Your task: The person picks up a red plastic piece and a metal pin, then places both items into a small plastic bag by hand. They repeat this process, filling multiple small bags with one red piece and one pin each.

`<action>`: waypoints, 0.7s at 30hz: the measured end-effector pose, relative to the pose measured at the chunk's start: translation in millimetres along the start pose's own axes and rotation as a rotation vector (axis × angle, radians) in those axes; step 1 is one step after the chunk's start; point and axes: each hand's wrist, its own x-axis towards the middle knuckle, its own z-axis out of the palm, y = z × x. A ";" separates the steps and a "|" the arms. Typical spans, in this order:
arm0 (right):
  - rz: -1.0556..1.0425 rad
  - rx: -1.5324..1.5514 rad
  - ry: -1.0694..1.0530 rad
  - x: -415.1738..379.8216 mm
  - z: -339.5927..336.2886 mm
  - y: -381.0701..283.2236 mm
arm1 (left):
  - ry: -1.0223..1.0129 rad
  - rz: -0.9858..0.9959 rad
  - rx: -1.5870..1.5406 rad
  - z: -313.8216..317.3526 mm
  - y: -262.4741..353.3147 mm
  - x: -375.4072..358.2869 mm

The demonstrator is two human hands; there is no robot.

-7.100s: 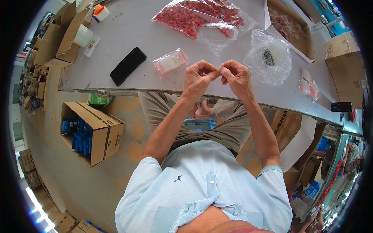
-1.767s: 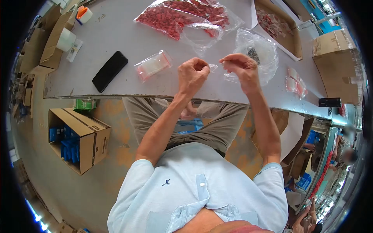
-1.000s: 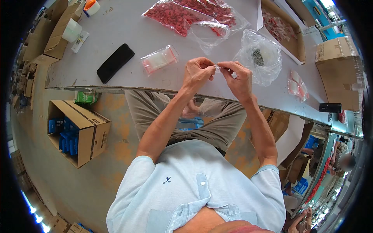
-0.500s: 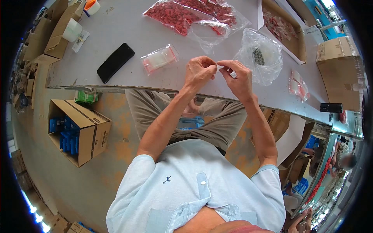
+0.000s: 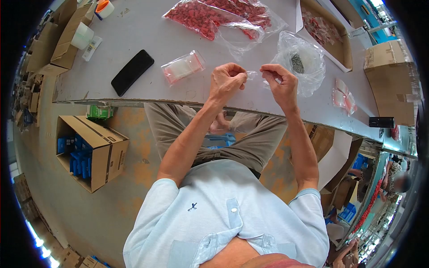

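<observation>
My left hand (image 5: 225, 82) pinches a small clear plastic bag (image 5: 251, 75) between thumb and fingertips, above the near edge of the table. A short gap to the right, my right hand (image 5: 282, 85) has its fingers drawn together; whether anything is in them I cannot make out. Beside it lies an open clear bag (image 5: 311, 85) with a heap of small grey metal pieces (image 5: 297, 63). To the left of my left hand rests a pack of small clear bags with red edges (image 5: 183, 68). Beyond both hands is a large clear bag of small red pieces (image 5: 196, 20).
A black phone (image 5: 132, 72) lies at the left, near tape rolls (image 5: 105, 8). An open carton (image 5: 346, 53) of small filled bags stands at the back right, with more packets (image 5: 344, 96) nearer. On the floor is a box of blue packs (image 5: 109, 154).
My hands have moved apart: the right one went to the right, the left slightly left. The small clear bag now shows at my left fingertips.
</observation>
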 end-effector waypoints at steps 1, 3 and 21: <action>0.002 0.001 0.002 0.3 -0.3 4.0 | -0.001 -0.003 -0.029 -1.3 1.5 -1.5; 0.034 0.010 0.028 1.5 -0.2 11.7 | -0.004 -0.004 -0.054 -4.9 2.0 -1.7; -0.023 -0.212 0.045 37.7 20.8 12.8 | 0.097 0.135 -0.034 -20.7 -7.8 -8.7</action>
